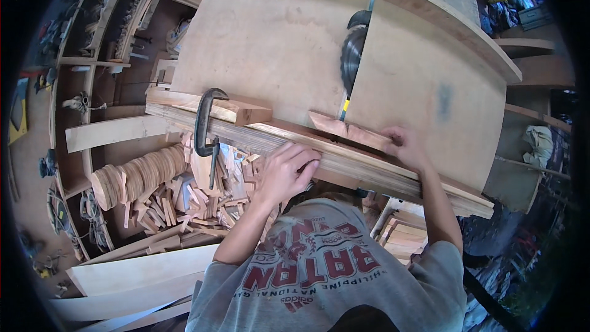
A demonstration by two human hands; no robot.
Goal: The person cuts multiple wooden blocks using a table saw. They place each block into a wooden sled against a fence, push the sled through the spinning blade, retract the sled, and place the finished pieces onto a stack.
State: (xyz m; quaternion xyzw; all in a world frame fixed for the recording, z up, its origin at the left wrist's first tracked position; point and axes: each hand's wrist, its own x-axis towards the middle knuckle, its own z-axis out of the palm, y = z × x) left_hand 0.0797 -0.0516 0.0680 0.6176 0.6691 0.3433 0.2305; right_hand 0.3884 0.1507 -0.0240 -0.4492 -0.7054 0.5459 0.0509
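A table-saw sled point(258, 31) lies before me, with a toothed circular saw blade point(353, 55) standing up through its slot. My right hand point(404, 146) pinches the right end of a short reddish wood block point(350, 131), whose left end is cut at a slant. This block lies along the near wooden fence point(369, 169), just on my side of the blade. My left hand point(289, 169) is curled over the fence's near edge, left of the block. A black C-clamp point(203, 123) grips a thick wooden stop block point(252, 112) to the fence farther left.
Wood offcuts point(163, 209) are heaped below the sled at left, beside a row of round wooden discs point(138, 175). Shelves point(92, 86) with tools and strips line the left side. A curved-looking far fence point(418, 0) crosses the sled's back.
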